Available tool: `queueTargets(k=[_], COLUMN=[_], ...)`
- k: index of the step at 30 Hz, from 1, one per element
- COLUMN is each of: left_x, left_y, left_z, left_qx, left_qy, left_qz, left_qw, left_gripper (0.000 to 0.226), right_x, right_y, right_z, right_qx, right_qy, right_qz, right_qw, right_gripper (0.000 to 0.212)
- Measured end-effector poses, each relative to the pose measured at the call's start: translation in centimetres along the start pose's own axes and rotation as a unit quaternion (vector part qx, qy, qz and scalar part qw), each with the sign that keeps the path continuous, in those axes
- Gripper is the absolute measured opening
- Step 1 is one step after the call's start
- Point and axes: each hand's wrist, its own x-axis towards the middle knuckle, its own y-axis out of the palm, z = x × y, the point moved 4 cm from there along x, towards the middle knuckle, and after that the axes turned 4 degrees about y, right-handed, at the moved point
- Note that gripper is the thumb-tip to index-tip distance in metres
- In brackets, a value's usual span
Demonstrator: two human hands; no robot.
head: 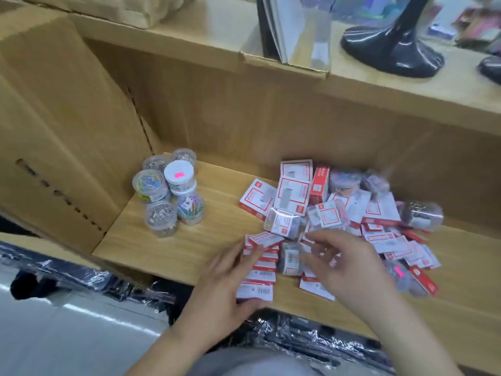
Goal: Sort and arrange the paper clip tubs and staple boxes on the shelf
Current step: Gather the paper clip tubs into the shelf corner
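Observation:
On the wooden shelf (195, 240), a cluster of clear paper clip tubs (169, 191) stands at the left, some stacked. A loose pile of red-and-white staple boxes (352, 226) mixed with a few tubs covers the right half. My left hand (227, 280) grips a neat row of staple boxes (261, 270) at the shelf's front edge, fingers at its far end and thumb at its near end. My right hand (349, 267), blurred, hovers with spread fingers over the pile, its fingertips near a small tub (290, 260) lying beside the row. It holds nothing.
A large cardboard box (54, 126) stands against the shelf's left end. A tub (421, 215) lies on its side at the pile's right edge. Black glossy stands (393, 50) and a cardboard tray (284, 63) sit on the shelf above. Plastic-wrapped goods (298, 335) lie below.

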Motion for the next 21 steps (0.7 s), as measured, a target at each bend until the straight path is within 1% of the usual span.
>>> queueTargets(k=[2, 4, 6, 9, 12, 14, 16, 18, 21], left_x=[0.5, 1.4, 2.4, 3.6, 4.0, 3.7, 3.6, 4.2, 5.5], left_y=[0.4, 0.4, 0.4, 0.9, 1.0, 0.8, 1.0, 1.7, 2.6], left_z=[0.2, 0.3, 0.2, 0.0, -1.0, -2.4, -4.0, -4.8, -4.8], left_qx=[0.005, -0.014, -0.006, 0.039, 0.053, 0.064, 0.065, 0.085, 0.112], left_qy=[-0.004, -0.026, -0.039, -0.054, -0.073, -0.038, 0.034, 0.081, 0.067], left_qz=[-0.041, -0.065, -0.068, -0.065, -0.074, -0.074, -0.037, -0.002, 0.001], left_qw=[0.999, 0.997, 0.997, 0.996, 0.993, 0.994, 0.997, 0.993, 0.991], left_gripper=[0.096, 0.095, 0.092, 0.092, 0.095, 0.094, 0.089, 0.083, 0.079], right_x=[-1.3, -2.2, -2.9, -3.0, -3.0, -3.1, -3.3, -3.1, -2.8], right_y=[-0.1, 0.5, 1.3, 2.2, 2.3, 2.2, 1.8, 1.3, 0.6], right_z=[-2.0, -3.7, -4.6, -5.3, -5.8, -5.9, -5.7, -5.6, -5.3], right_qx=[-0.033, -0.064, -0.079, -0.099, -0.093, -0.089, -0.073, -0.055, -0.036], right_qy=[0.030, 0.069, 0.085, 0.088, 0.098, 0.089, 0.077, 0.068, 0.059], right_qz=[-0.014, -0.008, -0.005, -0.033, -0.052, -0.060, -0.073, -0.081, -0.077], right_qw=[0.999, 0.996, 0.993, 0.991, 0.990, 0.990, 0.992, 0.993, 0.995], right_gripper=[0.052, 0.072, 0.079, 0.072, 0.066, 0.063, 0.058, 0.049, 0.034])
